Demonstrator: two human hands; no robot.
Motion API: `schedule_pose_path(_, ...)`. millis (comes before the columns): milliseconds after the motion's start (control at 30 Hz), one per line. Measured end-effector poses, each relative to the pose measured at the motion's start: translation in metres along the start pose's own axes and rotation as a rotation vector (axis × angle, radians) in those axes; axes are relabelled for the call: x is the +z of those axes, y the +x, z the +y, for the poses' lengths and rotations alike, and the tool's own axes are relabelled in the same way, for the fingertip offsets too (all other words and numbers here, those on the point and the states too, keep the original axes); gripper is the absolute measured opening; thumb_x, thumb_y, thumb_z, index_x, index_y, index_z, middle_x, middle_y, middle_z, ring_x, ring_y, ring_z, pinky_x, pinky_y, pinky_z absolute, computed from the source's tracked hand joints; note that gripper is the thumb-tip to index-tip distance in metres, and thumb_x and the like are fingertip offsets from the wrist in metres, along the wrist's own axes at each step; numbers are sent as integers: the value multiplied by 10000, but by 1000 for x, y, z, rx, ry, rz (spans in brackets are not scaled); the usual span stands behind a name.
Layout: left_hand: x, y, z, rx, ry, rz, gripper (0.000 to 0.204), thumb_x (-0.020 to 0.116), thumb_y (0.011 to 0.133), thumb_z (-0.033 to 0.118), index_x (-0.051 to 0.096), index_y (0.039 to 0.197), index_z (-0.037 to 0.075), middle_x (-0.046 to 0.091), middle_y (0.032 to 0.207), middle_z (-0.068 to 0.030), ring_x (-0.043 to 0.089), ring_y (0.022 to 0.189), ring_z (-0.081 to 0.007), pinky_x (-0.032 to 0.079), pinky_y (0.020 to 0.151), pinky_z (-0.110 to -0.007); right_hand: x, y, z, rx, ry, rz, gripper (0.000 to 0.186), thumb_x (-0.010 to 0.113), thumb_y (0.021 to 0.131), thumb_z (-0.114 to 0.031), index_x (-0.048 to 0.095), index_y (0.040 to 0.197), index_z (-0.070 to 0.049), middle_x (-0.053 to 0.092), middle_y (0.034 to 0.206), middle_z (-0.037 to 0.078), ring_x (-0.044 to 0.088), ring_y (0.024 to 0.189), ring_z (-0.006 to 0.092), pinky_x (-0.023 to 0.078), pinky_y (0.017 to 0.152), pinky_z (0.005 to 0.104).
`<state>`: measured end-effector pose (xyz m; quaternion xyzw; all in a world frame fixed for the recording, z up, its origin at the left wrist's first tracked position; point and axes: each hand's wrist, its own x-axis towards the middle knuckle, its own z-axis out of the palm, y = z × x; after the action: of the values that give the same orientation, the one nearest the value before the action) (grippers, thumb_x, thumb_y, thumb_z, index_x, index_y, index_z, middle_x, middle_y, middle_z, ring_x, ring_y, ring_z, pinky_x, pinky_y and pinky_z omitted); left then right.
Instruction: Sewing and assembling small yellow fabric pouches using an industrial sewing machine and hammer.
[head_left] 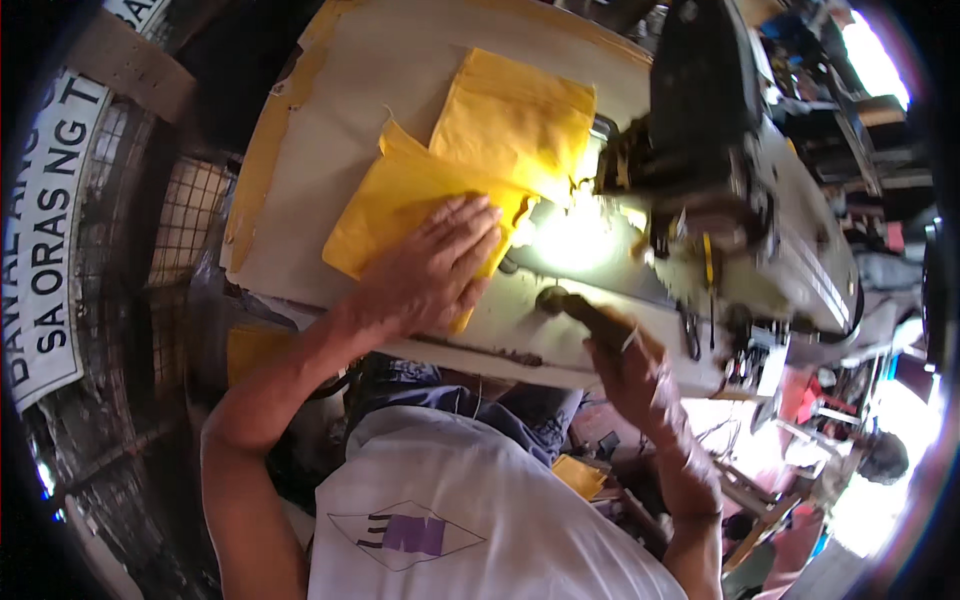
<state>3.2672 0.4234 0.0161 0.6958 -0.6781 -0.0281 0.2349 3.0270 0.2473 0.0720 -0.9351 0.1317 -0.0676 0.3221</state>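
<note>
Two layers of bright yellow cloth lie on the sewing table. My left hand (440,262) rests flat on the nearer yellow cloth (375,205), fingers stretched toward the needle area. Behind it, another yellow piece (515,115) overlaps, with its right edge at the dark sewing machine (700,130). A bright lamp glare hides the needle and presser foot. My right hand (628,370) is just off the table's near edge, right of the cloth. Its fingers point left over the tabletop; they are shadowed and blurred, so I cannot tell whether they hold anything.
The pale worn table (300,170) has chipped edges. A yellow-handled screwdriver (709,262) and dark scissors-like handles (690,332) are beside the machine. More yellow cloth (580,477) lies below the table. At left stand wire mesh (187,220) and a lettered sign (60,250).
</note>
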Motion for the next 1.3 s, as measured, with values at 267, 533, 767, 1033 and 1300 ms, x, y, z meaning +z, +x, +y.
schedule_pose_path(267, 12, 4, -15, 82, 77, 94, 453, 578, 951, 288, 563, 1307, 6, 529, 1381, -163, 439, 1368, -323, 279, 1195, -494, 18, -8, -22, 182, -76, 170, 177, 634, 950, -152, 579, 1057, -23, 624, 854, 185, 633, 775, 412, 492, 661, 466)
schedule_pose_path(533, -3, 20, -11, 30, 7, 1, 326, 637, 907, 182, 611, 1195, 32, 581, 1252, -126, 523, 1226, -309, 368, 1115, -465, 26, -12, -26, 129, -138, 238, 187, 625, 956, -180, 574, 1094, -65, 641, 881, 172, 651, 788, 409, 514, 666, 487)
schedule_pose_path(767, 8, 11, -12, 46, -16, 124, 312, 670, 855, 113, 583, 1141, 24, 556, 1192, -129, 528, 1168, -333, 414, 1063, -468, 26, -1, -23, 86, -210, 263, 324, 670, 927, -168, 581, 1233, -110, 603, 826, 133, 641, 708, 358, 511, 587, 458)
schedule_pose_path(1033, 5, 10, -6, 83, 7, 117, 379, 695, 845, 125, 542, 1178, 30, 533, 1207, -150, 514, 1190, -369, 405, 1100, -479, 38, 47, -29, 62, -280, 323, 225, 693, 910, -112, 636, 1116, -40, 650, 866, 154, 650, 729, 366, 512, 598, 438)
schedule_pose_path(1300, 1, 12, -3, 8, -23, 163, 293, 651, 900, 136, 598, 1166, 25, 548, 1160, -158, 525, 1167, -362, 414, 1075, -472, 51, 51, -18, 20, -289, 343, 279, 683, 912, -105, 608, 1168, -23, 671, 914, 163, 665, 766, 371, 534, 623, 438)
